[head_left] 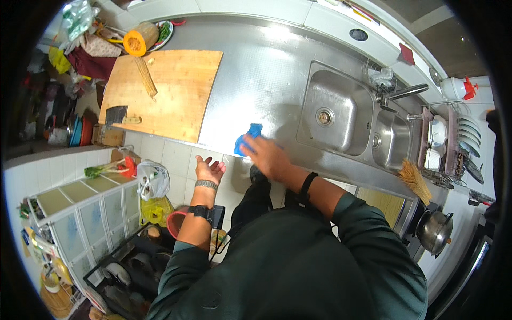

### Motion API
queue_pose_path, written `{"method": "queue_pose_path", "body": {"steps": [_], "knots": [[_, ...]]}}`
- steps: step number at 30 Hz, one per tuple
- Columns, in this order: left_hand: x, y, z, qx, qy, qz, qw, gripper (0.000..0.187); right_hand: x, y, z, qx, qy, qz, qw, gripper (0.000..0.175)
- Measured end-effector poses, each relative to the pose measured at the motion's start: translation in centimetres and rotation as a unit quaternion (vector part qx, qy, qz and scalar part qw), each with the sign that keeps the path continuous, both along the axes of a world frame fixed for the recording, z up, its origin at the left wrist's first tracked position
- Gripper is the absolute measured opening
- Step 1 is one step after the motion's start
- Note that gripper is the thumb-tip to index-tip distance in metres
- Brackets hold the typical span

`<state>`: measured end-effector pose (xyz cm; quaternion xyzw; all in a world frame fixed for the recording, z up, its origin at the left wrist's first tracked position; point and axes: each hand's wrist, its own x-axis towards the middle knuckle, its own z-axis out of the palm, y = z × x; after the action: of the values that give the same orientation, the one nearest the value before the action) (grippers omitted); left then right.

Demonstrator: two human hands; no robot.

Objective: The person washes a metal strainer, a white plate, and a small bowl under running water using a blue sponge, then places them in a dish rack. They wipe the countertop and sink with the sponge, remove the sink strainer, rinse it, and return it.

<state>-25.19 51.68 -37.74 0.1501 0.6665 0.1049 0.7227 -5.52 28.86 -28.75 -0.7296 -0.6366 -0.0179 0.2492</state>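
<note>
My right hand (267, 157) presses on a blue cloth (254, 130) at the front edge of the stainless steel countertop (248, 88). Part of the cloth sticks out past the fingers; the rest lies hidden under the hand. To the left, my left hand (210, 169) hangs in the air just off the counter edge. Its palm is turned up, its fingers are apart and it holds nothing. A wooden cutting board (176, 90) lies left of the cloth, bearing a cleaver (117, 115) and a bundle of dried stalks (145, 78).
A double-bowl sink (336, 112) with a faucet (404, 92) is set in the counter to the right. Beside it are a straw brush (416, 182) and a dish rack (452, 136). A cut pumpkin (140, 39) rests behind the board. Plastic bags (153, 180) sit at lower left.
</note>
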Motion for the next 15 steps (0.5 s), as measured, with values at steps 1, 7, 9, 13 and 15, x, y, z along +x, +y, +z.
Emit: {"method": "queue_pose_path", "body": {"steps": [1,7,9,13,15], "knots": [[1.6,0.2,-0.2,-0.011,0.009,0.018,1.000,0.083,-0.2,0.5,0.0,-0.012,0.002,0.012,1.000,0.037],[10.4,-0.9,0.4,0.080,-0.108,0.187,0.973,0.100,5.8,5.9,-2.0,-0.003,0.000,0.068,0.998,0.038],[11.6,-1.0,0.6,0.085,-0.070,0.196,0.974,0.090,8.8,8.9,-2.9,-0.005,-0.012,0.044,0.999,0.042],[11.4,0.2,-0.1,0.098,0.188,-0.179,0.961,0.072,15.6,14.4,-4.0,0.028,-0.064,-0.023,0.997,0.045],[11.6,1.1,-1.0,0.092,0.369,-0.809,0.448,0.063,19.1,16.9,-4.2,0.028,-0.099,-0.084,0.991,0.046]]}}
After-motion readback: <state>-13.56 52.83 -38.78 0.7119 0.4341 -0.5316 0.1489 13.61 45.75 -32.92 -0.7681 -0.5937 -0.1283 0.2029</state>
